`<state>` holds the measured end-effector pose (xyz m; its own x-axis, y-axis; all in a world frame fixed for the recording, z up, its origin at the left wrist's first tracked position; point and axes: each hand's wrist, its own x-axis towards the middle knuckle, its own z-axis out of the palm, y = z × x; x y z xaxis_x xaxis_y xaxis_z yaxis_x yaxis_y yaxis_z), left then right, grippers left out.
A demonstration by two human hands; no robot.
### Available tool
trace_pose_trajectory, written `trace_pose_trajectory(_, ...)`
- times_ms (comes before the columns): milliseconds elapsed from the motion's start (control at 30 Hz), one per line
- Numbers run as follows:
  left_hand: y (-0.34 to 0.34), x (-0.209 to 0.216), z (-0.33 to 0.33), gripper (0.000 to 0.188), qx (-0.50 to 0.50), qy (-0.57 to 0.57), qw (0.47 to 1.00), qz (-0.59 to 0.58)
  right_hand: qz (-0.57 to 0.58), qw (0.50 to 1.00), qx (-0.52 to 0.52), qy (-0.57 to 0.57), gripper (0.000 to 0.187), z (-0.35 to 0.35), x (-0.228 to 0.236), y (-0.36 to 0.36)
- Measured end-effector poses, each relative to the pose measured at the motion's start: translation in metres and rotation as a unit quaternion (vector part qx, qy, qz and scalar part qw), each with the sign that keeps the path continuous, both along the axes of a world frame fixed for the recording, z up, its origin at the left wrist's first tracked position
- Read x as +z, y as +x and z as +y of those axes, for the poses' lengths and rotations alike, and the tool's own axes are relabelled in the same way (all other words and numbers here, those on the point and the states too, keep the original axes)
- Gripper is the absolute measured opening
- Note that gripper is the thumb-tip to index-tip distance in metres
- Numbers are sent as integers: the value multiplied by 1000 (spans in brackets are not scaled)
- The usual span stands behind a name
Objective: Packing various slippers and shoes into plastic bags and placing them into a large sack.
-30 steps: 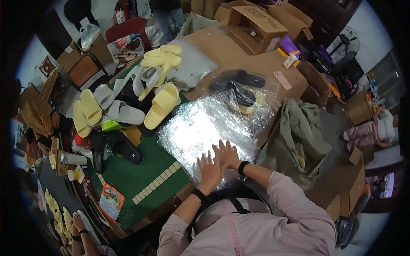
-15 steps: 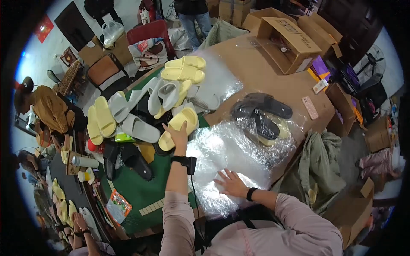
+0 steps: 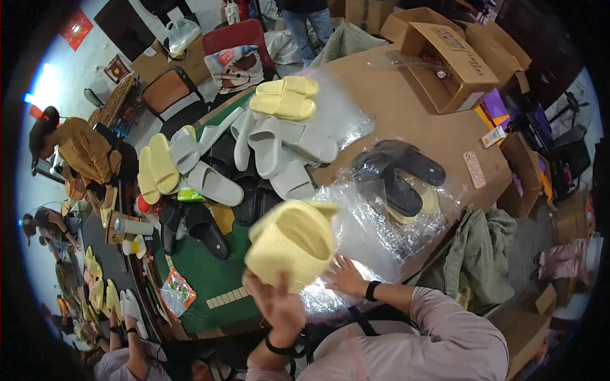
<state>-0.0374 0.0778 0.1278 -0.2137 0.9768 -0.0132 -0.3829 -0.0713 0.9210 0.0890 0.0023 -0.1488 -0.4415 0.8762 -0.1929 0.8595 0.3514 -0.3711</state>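
Observation:
Raised close to me, a pale yellow slipper [image 3: 273, 246] is gripped by my left hand [image 3: 279, 305]; another yellow edge shows behind it, so it may be a pair. The slipper is slightly blurred. My right hand [image 3: 348, 277] lies spread on a stack of shiny clear plastic bags [image 3: 368, 232], holding nothing. Farther left is a heap of slippers: grey ones [image 3: 267, 146], yellow ones [image 3: 159, 168] and black ones [image 3: 206, 236]. A yellow pair [image 3: 286, 98] rests at its far end. Dark slippers [image 3: 400, 181] and a yellow one lie on or in clear plastic at the right.
An open cardboard box [image 3: 448, 70] stands at the table's far right, a pink phone [image 3: 473, 169] nearer. Grey-green sacking [image 3: 480, 247] hangs by the right edge. An orange packet [image 3: 180, 292] lies on the green mat [image 3: 203, 317]. Other people work at the left table [image 3: 121, 254].
My left hand has lifted the yellow slipper off the heap and brought it toward me. The right hand stays on the plastic bags, and the view has shifted slightly.

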Motion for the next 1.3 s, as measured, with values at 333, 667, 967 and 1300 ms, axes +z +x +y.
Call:
trace_pose_trajectory(333, 65, -176, -31, 38, -112, -193, 974, 34, 518, 802, -227, -190, 68, -1, 14, 33)
trace_pose_trajectory(667, -18, -202, -11, 14, -11, 2, 917, 398, 675, 571, -442, -152, 47, 22, 46, -4)
trace_pose_trajectory(967, -34, -226, -10, 46, -265, 69, 825, 494, 460, 584, -659, 112, 29, -11, 58, 47)
trace_pose_trajectory(1300, -47, -240, -93, 36, -336, 59, 738, 582, 116, 799, -578, 121, 37, -9, 37, -3)
